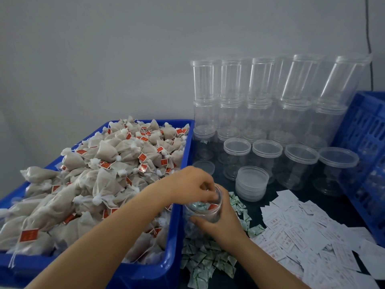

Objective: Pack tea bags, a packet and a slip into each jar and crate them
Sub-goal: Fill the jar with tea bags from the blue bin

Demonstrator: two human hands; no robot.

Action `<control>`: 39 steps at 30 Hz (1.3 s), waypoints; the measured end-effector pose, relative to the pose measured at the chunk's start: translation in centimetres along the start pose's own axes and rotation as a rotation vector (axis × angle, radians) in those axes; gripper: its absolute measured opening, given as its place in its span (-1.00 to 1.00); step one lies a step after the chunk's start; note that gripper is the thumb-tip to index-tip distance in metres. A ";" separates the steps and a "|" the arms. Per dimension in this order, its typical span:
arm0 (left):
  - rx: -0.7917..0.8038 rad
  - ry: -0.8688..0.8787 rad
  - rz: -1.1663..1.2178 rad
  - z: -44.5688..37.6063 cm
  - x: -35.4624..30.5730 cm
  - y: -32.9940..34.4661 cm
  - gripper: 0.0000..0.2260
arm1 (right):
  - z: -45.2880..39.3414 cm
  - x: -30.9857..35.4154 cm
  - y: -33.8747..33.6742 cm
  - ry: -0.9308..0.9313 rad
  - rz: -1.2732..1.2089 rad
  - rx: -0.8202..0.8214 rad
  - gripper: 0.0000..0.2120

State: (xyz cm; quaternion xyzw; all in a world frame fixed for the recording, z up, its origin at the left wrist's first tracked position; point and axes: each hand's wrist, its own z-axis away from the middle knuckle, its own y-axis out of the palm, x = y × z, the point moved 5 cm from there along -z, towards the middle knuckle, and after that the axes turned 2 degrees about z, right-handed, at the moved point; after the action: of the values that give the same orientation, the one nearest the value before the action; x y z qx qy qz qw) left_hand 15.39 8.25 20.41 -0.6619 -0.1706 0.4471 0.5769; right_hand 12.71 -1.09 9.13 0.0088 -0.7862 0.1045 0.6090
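Note:
My right hand (220, 222) grips a clear plastic jar (205, 211) from the side, just right of the blue bin (177, 215). A tea bag with a red tag and a green-white packet show inside the jar. My left hand (193, 184) hovers over the jar mouth with its fingertips curled down into it; what they pinch is hidden. The bin is heaped with mesh tea bags (93, 184) carrying red tags. Green-white packets (208, 259) lie scattered below the jar. White paper slips (308, 232) spread to the right.
Rows of lidded clear jars (268, 97) stand stacked against the wall, with more open jars (300, 161) in front. A stack of clear lids (252, 182) sits near the slips. A blue lattice crate (364, 155) stands at the right edge.

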 end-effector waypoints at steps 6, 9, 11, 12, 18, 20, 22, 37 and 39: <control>-0.491 -0.266 0.075 0.2 6.9 -4.1 -0.91 | 0.4 0.1 -0.3 0.056 0.096 -0.028 -0.25; -0.534 -0.440 -0.225 0.2 10.5 -4.1 -0.82 | 0.5 0.2 -0.3 0.052 0.101 -0.029 -0.24; -0.451 -0.533 -0.395 0.2 12.1 -3.4 -0.76 | 0.5 0.2 -0.3 0.053 0.115 -0.033 -0.23; -0.415 -0.562 -0.420 0.2 12.9 -2.9 -0.72 | 0.5 0.2 -0.3 0.050 0.122 -0.035 -0.23; -0.331 -0.625 -0.545 0.1 14.7 -0.6 -0.53 | 0.5 0.2 -0.4 0.040 0.120 -0.045 -0.21; -0.362 -0.633 -0.549 0.1 14.4 -0.7 -0.49 | 0.5 0.2 -0.4 0.031 0.118 -0.048 -0.21; -0.416 -0.641 -0.530 0.1 14.1 -1.0 -0.51 | 0.6 0.1 -0.4 0.024 0.122 -0.051 -0.20; -0.984 -0.307 0.003 2.6 9.4 -5.0 -0.58 | 0.7 0.0 -0.3 0.044 0.095 -0.067 -0.21; -1.021 -0.210 0.088 2.8 8.2 -5.3 -0.54 | 0.7 0.0 -0.3 0.042 0.094 -0.074 -0.21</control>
State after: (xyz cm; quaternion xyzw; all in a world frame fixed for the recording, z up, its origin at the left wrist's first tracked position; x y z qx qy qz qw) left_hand 19.20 17.53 22.23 -0.8172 -0.3958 0.3946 0.1411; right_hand 12.06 -1.51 9.00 -0.0529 -0.7760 0.1037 0.6199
